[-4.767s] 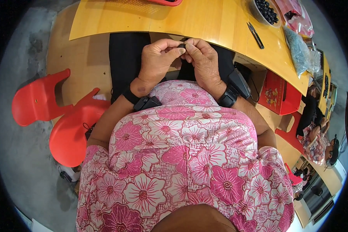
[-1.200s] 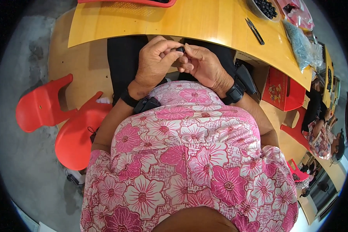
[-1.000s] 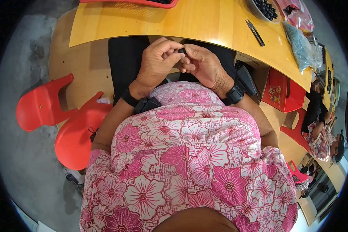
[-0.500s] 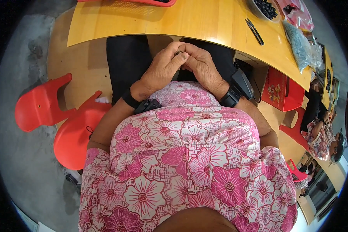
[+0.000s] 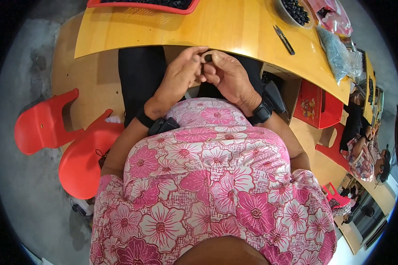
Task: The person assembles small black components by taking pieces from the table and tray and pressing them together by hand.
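Note:
Both of my hands are held together just below the near edge of the table, above my lap. My right hand is closed, its thumb and fingers pinching a small dark round piece. My left hand is right beside it, with its index finger stretched out toward the piece and its other fingers loosely bent. Whether the left fingertips touch the piece is hard to make out. What kind of piece it is does not show.
On the yellow table are a red basket of black pieces, a bowl of similar pieces, black thread snips and a clear bag of blue-green granules. Red stools stand left, a red box right. Another person sits far right.
My hands were folded closely together. Now the left fingers have loosened and straightened, and the dark piece shows more plainly in my right hand. The view has shifted slightly.

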Tool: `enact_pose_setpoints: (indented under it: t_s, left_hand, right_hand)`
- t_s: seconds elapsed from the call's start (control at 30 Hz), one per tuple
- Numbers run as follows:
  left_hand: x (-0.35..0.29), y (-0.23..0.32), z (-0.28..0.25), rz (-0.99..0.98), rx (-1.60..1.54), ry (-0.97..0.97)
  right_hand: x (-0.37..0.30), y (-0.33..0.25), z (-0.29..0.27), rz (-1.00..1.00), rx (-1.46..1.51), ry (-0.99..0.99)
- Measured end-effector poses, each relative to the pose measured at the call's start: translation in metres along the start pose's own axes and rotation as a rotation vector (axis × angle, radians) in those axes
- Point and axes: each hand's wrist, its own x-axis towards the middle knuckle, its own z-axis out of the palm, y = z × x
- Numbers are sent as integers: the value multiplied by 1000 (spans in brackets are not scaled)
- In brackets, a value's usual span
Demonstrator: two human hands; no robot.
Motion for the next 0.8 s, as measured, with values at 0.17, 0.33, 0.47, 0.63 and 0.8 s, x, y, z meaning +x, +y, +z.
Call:
enact_pose_setpoints:
  t_s: [0.17,0.33,0.47,0.63,0.8]
  left_hand:
    - [2,-1,-14,-27,102,-33]
    - [2,-10,-15,-79,47,-70]
    - [0,-19,-23,-166,-9,-31]
    - [0,-15,-24,-187,24,-62]
    - [4,-20,-27,-171,-17,-88]
  right_hand:
    - [-4,-12,-3,-6,340,-30]
    - [-11,-24,-3,-109,278,55]
    - [-10,-61,-12,-386,-72,374]
    - [-4,-143,-51,-662,-651,713]
    - [3,-200,-102,-571,-1583,1070]
